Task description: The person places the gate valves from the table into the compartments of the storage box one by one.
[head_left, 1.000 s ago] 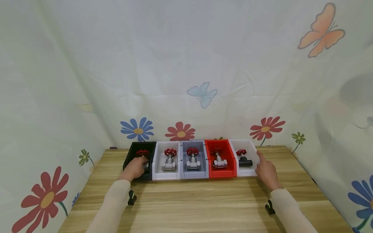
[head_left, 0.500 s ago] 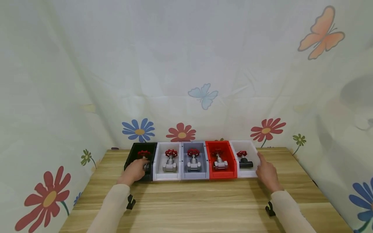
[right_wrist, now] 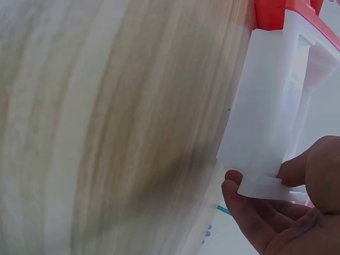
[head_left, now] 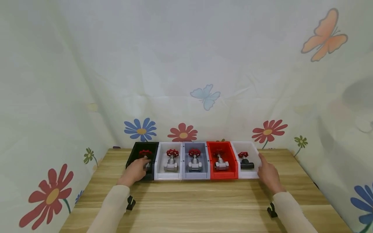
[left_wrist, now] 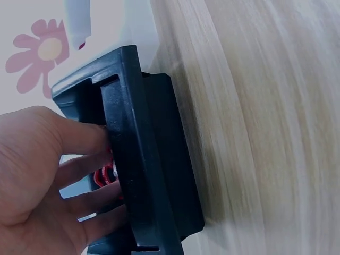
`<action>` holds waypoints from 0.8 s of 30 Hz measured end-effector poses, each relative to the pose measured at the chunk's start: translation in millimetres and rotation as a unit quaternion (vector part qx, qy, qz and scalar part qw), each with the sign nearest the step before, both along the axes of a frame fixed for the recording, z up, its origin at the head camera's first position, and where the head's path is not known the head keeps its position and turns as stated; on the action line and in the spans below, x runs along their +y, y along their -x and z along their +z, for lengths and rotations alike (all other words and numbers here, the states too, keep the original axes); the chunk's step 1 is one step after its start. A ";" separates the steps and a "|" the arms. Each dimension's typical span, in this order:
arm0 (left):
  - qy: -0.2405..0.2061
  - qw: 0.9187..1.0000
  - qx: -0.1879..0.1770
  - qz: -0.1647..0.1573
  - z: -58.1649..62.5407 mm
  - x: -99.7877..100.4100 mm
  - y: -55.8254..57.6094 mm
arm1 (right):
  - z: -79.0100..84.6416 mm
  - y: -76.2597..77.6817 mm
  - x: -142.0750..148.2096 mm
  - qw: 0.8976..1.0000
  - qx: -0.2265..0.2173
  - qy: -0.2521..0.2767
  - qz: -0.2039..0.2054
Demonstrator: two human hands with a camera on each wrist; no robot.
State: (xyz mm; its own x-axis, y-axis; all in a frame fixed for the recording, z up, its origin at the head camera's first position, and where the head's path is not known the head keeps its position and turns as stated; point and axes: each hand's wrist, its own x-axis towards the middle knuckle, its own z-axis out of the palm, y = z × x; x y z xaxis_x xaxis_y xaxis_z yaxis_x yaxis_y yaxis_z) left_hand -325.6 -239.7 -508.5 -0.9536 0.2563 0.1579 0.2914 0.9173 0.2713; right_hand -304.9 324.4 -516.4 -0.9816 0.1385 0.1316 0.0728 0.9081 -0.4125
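Observation:
My left hand [head_left: 134, 171] reaches over the front of a black bin [left_wrist: 139, 149] at the row's left end. Its fingers and thumb curl round the metal body of a gate valve there; the red handwheel [head_left: 145, 152] shows beyond them. The front lip hides the fingertips in the left wrist view. At the row's other end, my right hand [head_left: 269, 175] pinches the side wall of a white bin [right_wrist: 260, 101], thumb inside and fingers outside. A dark-bodied valve [head_left: 247, 165] with a small red handwheel lies in that bin.
Between them, a white bin [head_left: 168, 176], a grey bin [head_left: 196, 175] and a red bin [head_left: 223, 175] each hold a metal gate valve with a red handwheel. The row stands on a wood-grain table [head_left: 198, 204], before a flower-printed curtain [head_left: 163, 71].
The head view has shifted a little, so the row appears slightly lower and farther right. Both hands stay at the same end bins.

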 end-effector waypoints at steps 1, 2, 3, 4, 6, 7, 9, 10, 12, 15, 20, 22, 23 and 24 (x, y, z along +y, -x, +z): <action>0.000 1.000 0.001 -0.002 0.6 0.2 -0.3 | -0.8 -0.2 0.8 1.000 0.005 -0.003 0.003; -0.001 1.000 -0.001 -0.002 1.6 0.8 -1.2 | -1.7 -0.6 1.4 1.000 0.010 -0.007 0.007; -0.004 1.000 -0.005 -0.001 2.6 1.4 -2.2 | -2.6 -1.4 1.6 1.000 0.018 -0.010 0.011; -0.005 1.000 -0.008 0.000 3.3 2.0 -3.1 | -3.3 -2.1 1.9 0.999 0.026 -0.013 0.015; -0.007 1.000 -0.014 0.004 4.9 3.3 -5.2 | -4.3 -3.6 2.2 0.999 0.041 -0.016 0.023; -0.007 1.000 -0.016 0.007 5.7 3.9 -6.1 | -4.4 -4.4 1.7 0.999 0.046 -0.016 0.024; -0.006 1.000 -0.018 0.011 7.3 5.4 -7.7 | -4.0 -5.7 0.7 0.998 0.055 -0.015 0.024; -0.005 1.000 -0.017 0.013 8.1 6.1 -8.4 | -3.7 -6.1 0.1 0.998 0.059 -0.015 0.024; -0.005 1.000 -0.014 0.016 9.9 7.3 -9.9 | -2.6 -6.9 -1.0 0.997 0.067 -0.015 0.025; -0.007 1.000 -0.004 0.017 13.2 9.4 -12.8 | -1.2 -7.5 -2.5 0.996 0.080 -0.019 0.027; -0.011 1.000 0.012 0.020 19.8 13.7 -18.5 | 1.5 -8.8 -6.4 0.993 0.112 -0.027 0.030; -0.011 1.000 0.016 0.023 22.5 15.6 -20.8 | 3.0 -9.7 -8.2 0.991 0.130 -0.028 0.033; -0.010 1.000 0.018 0.023 23.8 16.4 -22.0 | 4.0 -10.1 -9.2 0.989 0.140 -0.030 0.034; -0.009 0.999 0.021 0.024 25.0 17.4 -23.2 | 5.0 -10.5 -9.9 0.988 0.148 -0.032 0.037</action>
